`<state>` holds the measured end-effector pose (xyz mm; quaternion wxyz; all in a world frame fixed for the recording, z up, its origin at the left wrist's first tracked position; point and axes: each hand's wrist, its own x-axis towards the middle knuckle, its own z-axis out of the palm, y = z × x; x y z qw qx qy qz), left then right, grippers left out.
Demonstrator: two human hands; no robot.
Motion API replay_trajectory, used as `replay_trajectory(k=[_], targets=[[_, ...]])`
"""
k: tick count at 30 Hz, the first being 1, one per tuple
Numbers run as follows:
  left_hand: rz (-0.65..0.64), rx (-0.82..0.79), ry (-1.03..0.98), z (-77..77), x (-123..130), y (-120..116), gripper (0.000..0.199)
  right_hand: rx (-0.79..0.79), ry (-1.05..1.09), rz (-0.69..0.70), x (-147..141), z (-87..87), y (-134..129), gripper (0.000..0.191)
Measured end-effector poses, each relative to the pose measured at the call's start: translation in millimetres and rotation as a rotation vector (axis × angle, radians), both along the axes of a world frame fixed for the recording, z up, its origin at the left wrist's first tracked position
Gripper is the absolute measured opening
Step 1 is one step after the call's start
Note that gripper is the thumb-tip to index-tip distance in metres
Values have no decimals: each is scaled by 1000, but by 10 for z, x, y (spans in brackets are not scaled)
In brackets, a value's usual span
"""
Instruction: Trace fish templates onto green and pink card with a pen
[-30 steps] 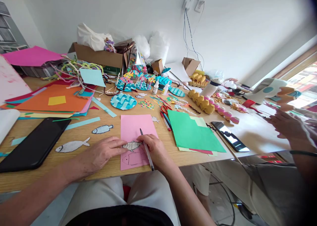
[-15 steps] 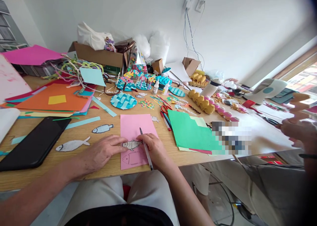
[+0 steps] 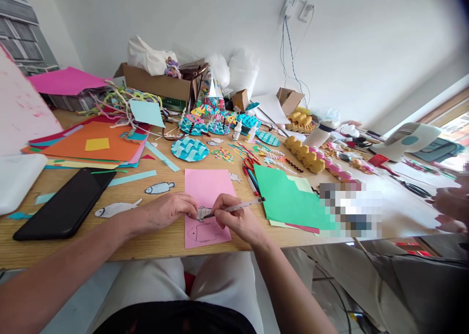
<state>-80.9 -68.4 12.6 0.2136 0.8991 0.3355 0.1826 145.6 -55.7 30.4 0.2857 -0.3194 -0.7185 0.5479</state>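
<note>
A sheet of pink paper [image 3: 208,180] lies before me at the table's front edge. On it rests a small striped fish cutout [image 3: 203,213], with a drawn fish outline just below. My left hand [image 3: 171,211] is closed, its fingertips pressing the cutout's left end and hiding the head. Pinched in my right hand [image 3: 236,220] is a clear pen [image 3: 245,205], tilted low with its point at the cutout's right side; those fingers cover the tail. Left of the pink sheet lie a blue-tinted fish cutout [image 3: 160,187] and a white fish cutout [image 3: 117,208].
A black phone [image 3: 66,204] lies at left, below stacked coloured paper [image 3: 120,141]. Green paper [image 3: 293,199], red scissors [image 3: 251,162] and markers are on the right. Glue bottles [image 3: 237,130] and woven blue discs [image 3: 189,150] stand behind. Another person's hand [image 3: 449,204] shows at far right.
The pen has swung from upright-leaning to nearly flat, its point now against the fish cutout. My left fingers have curled in over the cutout's head. The view has turned slightly left.
</note>
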Motion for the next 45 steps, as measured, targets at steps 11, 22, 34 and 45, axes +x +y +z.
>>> replay_trajectory(k=[11,22,34,45], targets=[[13,-54,-41,-12,46,75,23,95,-98,126,-86,-200,163,10],[-13,-95,-60,36,66,102,27,115,-123,158,-99,-175,176,11],[98,-117,-37,88,87,69,23,163,-129,187,-133,-151,148,12],[77,-159,-62,34,53,83,21,318,-247,146,-197,-67,19,10]])
